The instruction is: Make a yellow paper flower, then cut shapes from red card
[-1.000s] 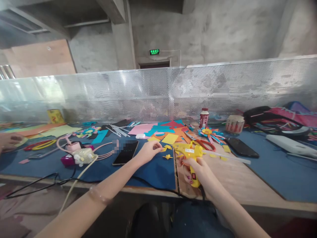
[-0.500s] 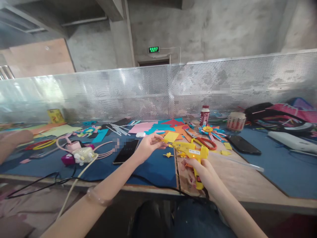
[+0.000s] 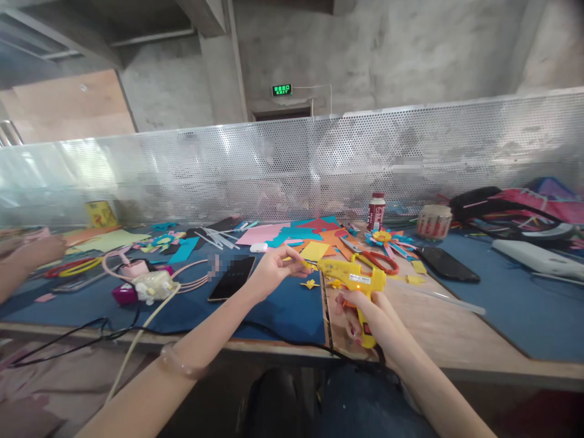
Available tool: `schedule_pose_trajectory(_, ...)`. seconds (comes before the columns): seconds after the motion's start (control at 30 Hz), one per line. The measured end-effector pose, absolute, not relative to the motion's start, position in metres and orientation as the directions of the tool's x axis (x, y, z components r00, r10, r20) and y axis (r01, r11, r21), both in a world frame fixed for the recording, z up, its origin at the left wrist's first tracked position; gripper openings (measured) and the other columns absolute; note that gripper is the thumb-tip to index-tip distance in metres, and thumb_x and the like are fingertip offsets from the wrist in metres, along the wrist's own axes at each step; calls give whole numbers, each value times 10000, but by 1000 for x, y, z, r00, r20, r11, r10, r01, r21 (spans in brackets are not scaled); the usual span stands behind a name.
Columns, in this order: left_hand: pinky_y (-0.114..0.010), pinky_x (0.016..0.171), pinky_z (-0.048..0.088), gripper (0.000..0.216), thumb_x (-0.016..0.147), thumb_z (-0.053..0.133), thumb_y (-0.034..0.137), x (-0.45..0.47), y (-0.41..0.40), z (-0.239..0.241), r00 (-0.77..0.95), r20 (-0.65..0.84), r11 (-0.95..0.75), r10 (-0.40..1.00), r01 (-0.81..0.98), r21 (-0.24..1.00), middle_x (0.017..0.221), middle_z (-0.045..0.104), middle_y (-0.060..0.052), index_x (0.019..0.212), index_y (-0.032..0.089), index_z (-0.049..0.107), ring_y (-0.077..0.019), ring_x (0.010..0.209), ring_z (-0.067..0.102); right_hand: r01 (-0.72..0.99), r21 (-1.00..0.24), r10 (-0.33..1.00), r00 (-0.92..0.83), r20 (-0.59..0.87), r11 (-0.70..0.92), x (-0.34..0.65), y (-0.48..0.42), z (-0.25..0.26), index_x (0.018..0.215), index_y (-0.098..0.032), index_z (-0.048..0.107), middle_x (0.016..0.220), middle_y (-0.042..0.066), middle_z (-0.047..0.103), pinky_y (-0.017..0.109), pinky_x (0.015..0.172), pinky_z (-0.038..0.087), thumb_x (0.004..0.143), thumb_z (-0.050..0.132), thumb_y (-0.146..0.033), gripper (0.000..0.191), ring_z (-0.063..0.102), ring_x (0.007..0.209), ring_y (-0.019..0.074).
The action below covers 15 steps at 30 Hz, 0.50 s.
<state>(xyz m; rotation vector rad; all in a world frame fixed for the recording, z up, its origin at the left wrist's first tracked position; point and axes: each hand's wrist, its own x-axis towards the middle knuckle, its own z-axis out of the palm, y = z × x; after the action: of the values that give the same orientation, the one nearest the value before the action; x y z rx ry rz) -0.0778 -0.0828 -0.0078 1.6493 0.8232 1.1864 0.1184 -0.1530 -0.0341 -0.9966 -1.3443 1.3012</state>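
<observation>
My right hand (image 3: 365, 310) is wrapped round the handle of a yellow hot glue gun (image 3: 353, 277), whose nozzle points left. Between the fingertips of my left hand (image 3: 278, 267) is a small yellow paper piece (image 3: 310, 265), close to the nozzle; the fingers partly hide it. Just below lies a small folded yellow paper piece (image 3: 310, 284) on the blue mat. Another yellow folded piece (image 3: 335, 284) sits under the gun. A flat yellow paper sheet (image 3: 314, 250) is behind my fingertips.
Red-handled scissors (image 3: 383, 263) and a paper flower (image 3: 382, 238) lie behind the gun. A phone (image 3: 232, 278) is beside my left forearm, another phone (image 3: 449, 264) to the right. A power cord (image 3: 283, 336) runs along the front edge. Another person's hand (image 3: 45, 250) is at far left.
The nozzle and the paper piece in my left fingers have drawn slightly apart. The other person's hand at far left has shifted. The rest looks the same.
</observation>
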Motion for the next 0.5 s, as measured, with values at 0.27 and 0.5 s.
schedule_pose_trajectory(0.27, -369, 766, 523, 223, 663, 679, 273, -78, -83, -7, 287, 341, -353, 895, -9, 936, 711, 667, -29, 772, 150, 528, -182, 742, 661, -42, -997, 982, -172, 73, 67, 118, -153, -35, 552, -174, 530, 320, -35, 440, 193, 340, 307, 778, 461, -368, 305, 412, 294, 84)
schedule_pose_trajectory(0.5, -368, 767, 522, 207, 636, 700, 237, -77, -83, -7, 254, 365, -365, 896, -48, 930, 729, 655, -16, 741, 152, 544, -173, 720, 659, -66, -994, 980, -171, 99, 89, 118, -152, -38, 573, -178, 490, 335, -48, 448, 187, 326, 324, 783, 466, -368, 285, 405, 283, 78)
